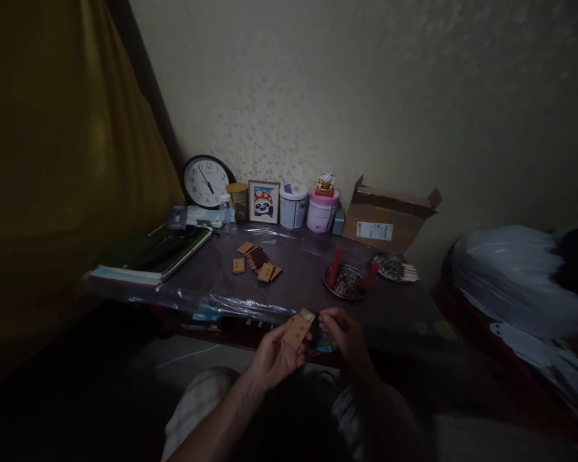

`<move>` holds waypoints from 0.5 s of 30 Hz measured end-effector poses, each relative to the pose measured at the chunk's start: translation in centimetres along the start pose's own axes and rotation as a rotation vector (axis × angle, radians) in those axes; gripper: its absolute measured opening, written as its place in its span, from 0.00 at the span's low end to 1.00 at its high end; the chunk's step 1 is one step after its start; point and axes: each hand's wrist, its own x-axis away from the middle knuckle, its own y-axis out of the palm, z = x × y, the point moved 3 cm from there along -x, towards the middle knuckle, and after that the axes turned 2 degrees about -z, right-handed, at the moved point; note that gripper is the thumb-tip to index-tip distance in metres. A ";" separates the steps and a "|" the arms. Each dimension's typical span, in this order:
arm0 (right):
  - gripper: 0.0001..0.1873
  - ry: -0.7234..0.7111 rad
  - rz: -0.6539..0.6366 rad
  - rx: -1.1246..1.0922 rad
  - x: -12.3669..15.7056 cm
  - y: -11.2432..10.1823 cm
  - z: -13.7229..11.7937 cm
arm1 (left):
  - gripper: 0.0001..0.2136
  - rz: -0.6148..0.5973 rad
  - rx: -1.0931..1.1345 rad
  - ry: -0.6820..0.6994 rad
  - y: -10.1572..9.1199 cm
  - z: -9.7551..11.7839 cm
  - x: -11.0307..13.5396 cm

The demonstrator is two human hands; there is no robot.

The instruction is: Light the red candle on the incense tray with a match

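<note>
My left hand (282,353) is closed around a small tan cardboard matchbox (296,331) with orange-red marks on its face. The matchbox is tilted, and its inner tray (307,314) shows partly slid out at the upper end. Just right of that end, my right hand (343,330) has its thumb and fingers pinched together, with a tiny dark thing at the tips that I cannot make out. Beyond my hands, several similar matchboxes (265,272) lie in a loose pile on the dark table (289,292), some showing dark sides.
A round dish (345,296) holds dark-tipped bits and red pieces; another dish (388,267) has pale sticks over its edge. Along the wall stand a clock (206,181), a framed panda picture (264,202), tins (293,208) and a cardboard box (383,221). Books (158,253) lie left.
</note>
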 end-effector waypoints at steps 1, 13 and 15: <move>0.18 -0.014 -0.005 0.009 0.0 0.0 -0.1 | 0.14 0.002 -0.007 0.005 0.0 0.0 0.0; 0.05 -0.273 -0.138 0.238 0.6 -0.2 -0.3 | 0.15 0.008 -0.140 -0.027 -1.0 -0.3 -0.3; 0.06 -0.320 -0.166 0.330 0.7 -0.2 -0.5 | 0.16 0.005 -0.159 -0.037 -1.1 -0.4 -0.3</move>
